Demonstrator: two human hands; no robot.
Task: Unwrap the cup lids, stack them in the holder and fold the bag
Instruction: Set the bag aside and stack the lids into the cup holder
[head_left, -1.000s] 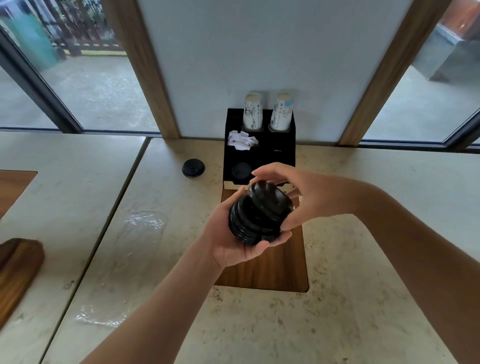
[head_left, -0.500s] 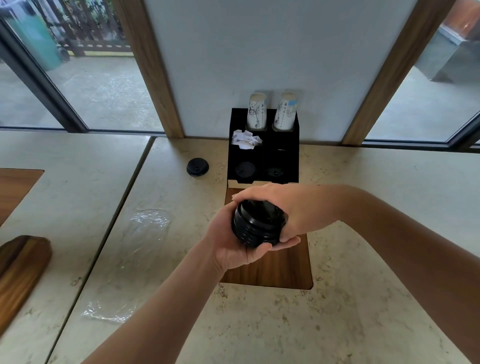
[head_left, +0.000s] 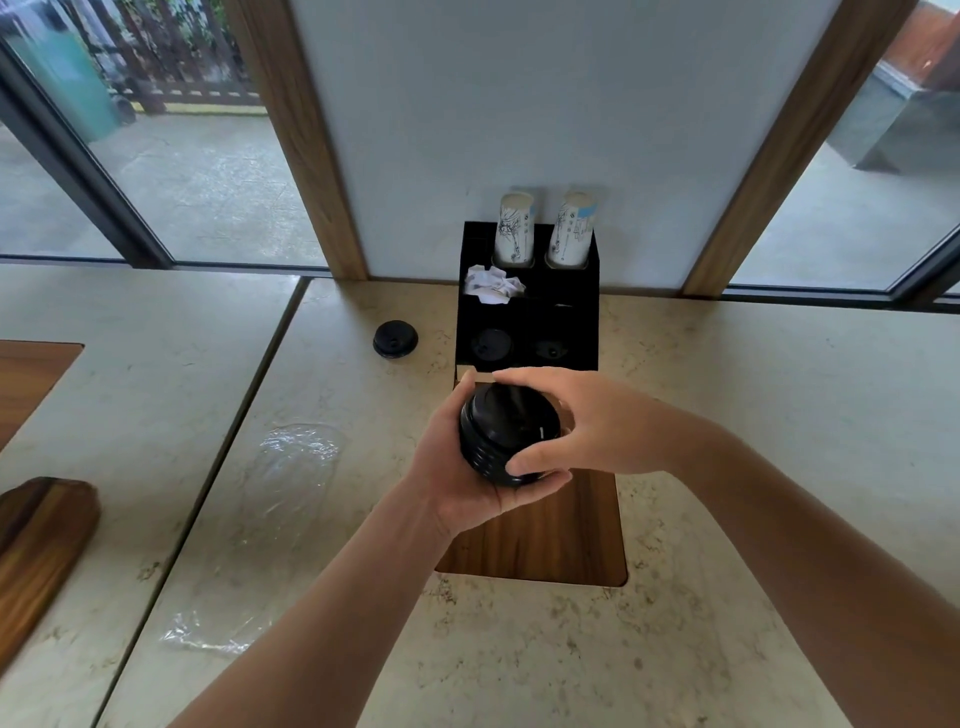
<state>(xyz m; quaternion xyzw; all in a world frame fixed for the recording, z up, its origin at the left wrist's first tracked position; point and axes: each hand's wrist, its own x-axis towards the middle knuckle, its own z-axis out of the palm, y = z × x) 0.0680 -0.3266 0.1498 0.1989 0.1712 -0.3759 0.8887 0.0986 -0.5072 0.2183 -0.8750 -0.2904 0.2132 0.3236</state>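
Observation:
A stack of black cup lids (head_left: 506, 434) is held in the air just in front of the black holder (head_left: 563, 312). My left hand (head_left: 457, 473) cups the stack from below and the left. My right hand (head_left: 587, 421) grips it from the top and right, thumb on the stack's lower edge. Black lids lie in both front compartments of the holder, the left one (head_left: 491, 344) and the right one (head_left: 551, 349). One loose black lid (head_left: 395, 339) rests on the counter left of the holder. The empty clear plastic bag (head_left: 280, 499) lies flat on the counter at the left.
Two stacks of paper cups (head_left: 545, 228) stand in the holder's back row, with crumpled white paper (head_left: 491, 283) in front of them. A wooden inlay (head_left: 550, 535) sits under my hands. A wooden board (head_left: 36, 540) lies at the far left. Windows and a wall close off the back.
The top lid, tilted up a second ago, has been pressed flat onto the stack. My right hand has shifted from over the stack to its right side.

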